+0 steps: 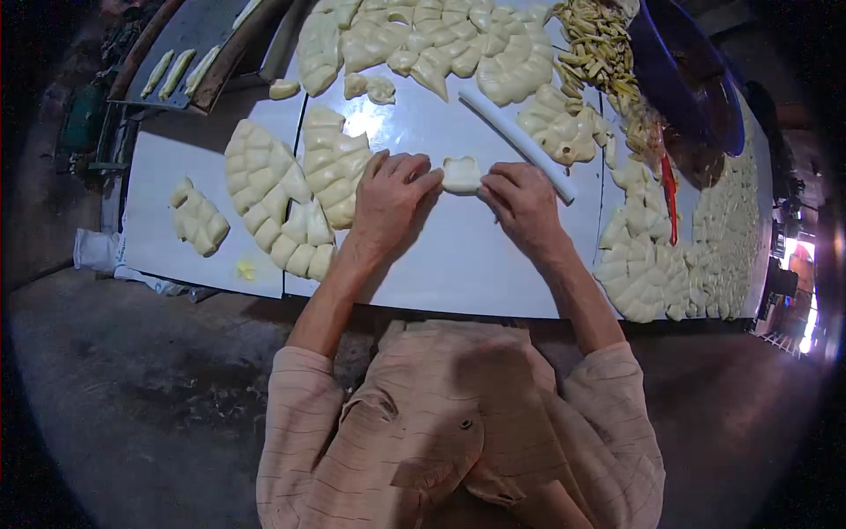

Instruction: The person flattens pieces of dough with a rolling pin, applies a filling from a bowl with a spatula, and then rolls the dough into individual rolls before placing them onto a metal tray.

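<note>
White surface point(458, 260), crowded with dough — I see left hand point(392, 196) and right hand point(527, 201) pinching opposite ends of one flat dough piece point(461, 176) between them. Shaped strips point(178, 73) sit on the tray point(181, 33) — plenty of scored slabs point(256, 167) seemingly left.

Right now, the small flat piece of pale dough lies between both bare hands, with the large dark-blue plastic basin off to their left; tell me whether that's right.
Wrong side: the head view shows the large dark-blue plastic basin to their right. The small flat piece of pale dough does lie between the left hand and right hand.
</note>
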The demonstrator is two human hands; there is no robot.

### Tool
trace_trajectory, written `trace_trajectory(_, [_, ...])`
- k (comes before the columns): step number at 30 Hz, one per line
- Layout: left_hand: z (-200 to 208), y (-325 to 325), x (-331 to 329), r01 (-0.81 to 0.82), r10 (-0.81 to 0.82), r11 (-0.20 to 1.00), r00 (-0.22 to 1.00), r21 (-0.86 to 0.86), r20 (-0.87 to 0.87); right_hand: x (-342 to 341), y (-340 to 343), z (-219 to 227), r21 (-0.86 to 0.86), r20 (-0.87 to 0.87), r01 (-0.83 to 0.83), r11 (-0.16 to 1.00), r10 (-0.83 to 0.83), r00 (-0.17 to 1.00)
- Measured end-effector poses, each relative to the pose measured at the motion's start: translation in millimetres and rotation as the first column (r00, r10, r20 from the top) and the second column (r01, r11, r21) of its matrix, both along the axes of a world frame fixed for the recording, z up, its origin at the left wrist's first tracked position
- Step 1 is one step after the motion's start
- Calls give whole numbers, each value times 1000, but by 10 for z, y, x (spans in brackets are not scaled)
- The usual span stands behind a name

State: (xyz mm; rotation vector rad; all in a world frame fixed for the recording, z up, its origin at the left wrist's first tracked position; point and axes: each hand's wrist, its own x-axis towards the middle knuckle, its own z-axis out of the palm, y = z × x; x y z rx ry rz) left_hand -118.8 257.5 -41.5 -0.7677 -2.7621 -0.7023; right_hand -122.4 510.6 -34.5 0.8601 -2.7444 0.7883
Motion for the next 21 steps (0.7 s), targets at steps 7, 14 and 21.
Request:
trace_trajectory(7, [33, 13, 140, -61, 64, 997, 993, 36, -98, 63, -39, -44, -61, -82, 46, 997, -51, 995])
trace_trajectory(14, [65, 113, 45, -143, 142, 990, 986, -10, -84, -16, -128, -27, -19, -69, 95, 995, -96, 993])
trace_trajectory(21, [47, 207, -93, -143, 142, 990, 990, -16, -23, -187, -107, -60, 61, -63, 52, 997, -48, 997])
